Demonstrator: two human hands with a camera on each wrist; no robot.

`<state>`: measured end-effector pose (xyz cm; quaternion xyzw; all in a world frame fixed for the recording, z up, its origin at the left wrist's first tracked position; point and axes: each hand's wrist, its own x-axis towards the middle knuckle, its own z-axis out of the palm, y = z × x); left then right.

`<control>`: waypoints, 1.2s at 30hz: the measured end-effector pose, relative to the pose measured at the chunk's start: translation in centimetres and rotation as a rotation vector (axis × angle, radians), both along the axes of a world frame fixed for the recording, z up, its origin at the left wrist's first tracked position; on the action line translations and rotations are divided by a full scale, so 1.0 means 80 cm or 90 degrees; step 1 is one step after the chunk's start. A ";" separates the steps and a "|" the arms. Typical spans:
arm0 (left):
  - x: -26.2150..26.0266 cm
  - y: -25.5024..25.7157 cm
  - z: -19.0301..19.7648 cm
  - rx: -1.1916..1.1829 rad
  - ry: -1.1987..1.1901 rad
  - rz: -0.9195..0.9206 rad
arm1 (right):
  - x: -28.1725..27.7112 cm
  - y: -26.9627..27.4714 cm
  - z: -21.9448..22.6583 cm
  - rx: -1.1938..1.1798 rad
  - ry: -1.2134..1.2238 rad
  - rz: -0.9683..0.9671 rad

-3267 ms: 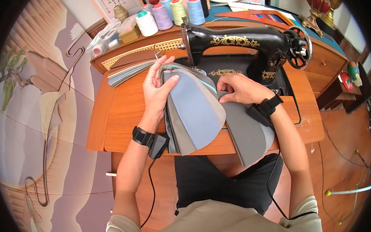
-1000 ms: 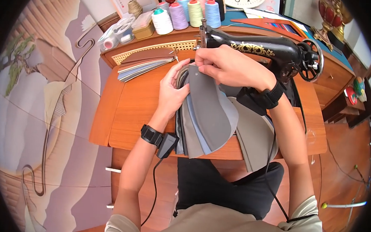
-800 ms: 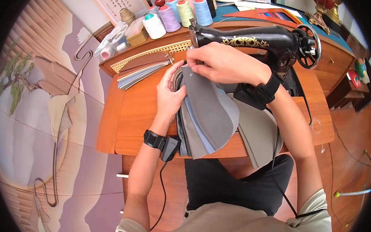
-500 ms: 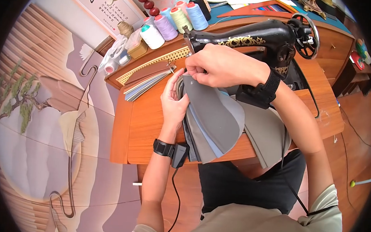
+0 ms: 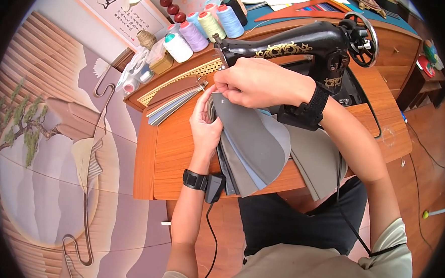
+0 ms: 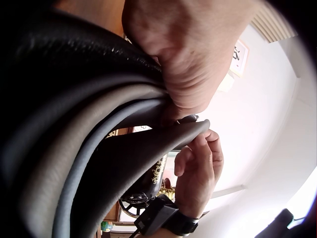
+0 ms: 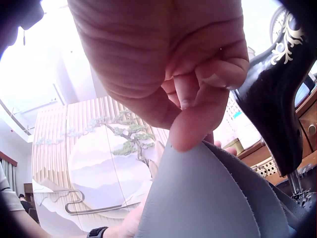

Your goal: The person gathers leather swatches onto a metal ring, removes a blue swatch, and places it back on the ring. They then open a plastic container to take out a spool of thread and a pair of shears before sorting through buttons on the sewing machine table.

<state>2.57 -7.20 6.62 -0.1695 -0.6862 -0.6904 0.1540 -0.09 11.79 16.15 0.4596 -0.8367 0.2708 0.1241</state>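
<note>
My left hand (image 5: 206,130) holds a bundle of leather-like sample swatches by the narrow end, with the wide rounded ends fanning toward me. On top lies a dark grey swatch (image 5: 252,140) with a small hole near its tip; a blue-grey swatch (image 6: 74,188) and a taupe one (image 6: 49,171) show beneath it. My right hand (image 5: 265,83) pinches the dark grey swatch's narrow end between thumb and finger, close to the left fingers. In the right wrist view the thumb (image 7: 195,126) presses on that tip. More grey-brown swatches (image 5: 319,166) spread below my right forearm.
A black sewing machine (image 5: 287,48) stands right behind my right hand on the wooden table (image 5: 173,159). Another fan of swatches (image 5: 176,102) lies at the back left. Thread spools (image 5: 192,36) and a plastic box (image 5: 160,57) line the shelf behind.
My right hand has gone from the right-hand swatches up to the bundle, bringing a dark grey swatch over the blue-grey one. In the last half second the hands have barely moved; the head view has shifted.
</note>
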 end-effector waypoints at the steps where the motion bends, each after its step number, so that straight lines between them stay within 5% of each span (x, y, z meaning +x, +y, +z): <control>1: 0.001 0.000 0.000 -0.004 0.002 0.004 | 0.000 0.000 -0.001 -0.001 -0.005 0.002; 36: 0.000 -0.005 -0.003 0.034 -0.013 -0.040 | -0.011 0.005 -0.014 0.090 -0.076 -0.005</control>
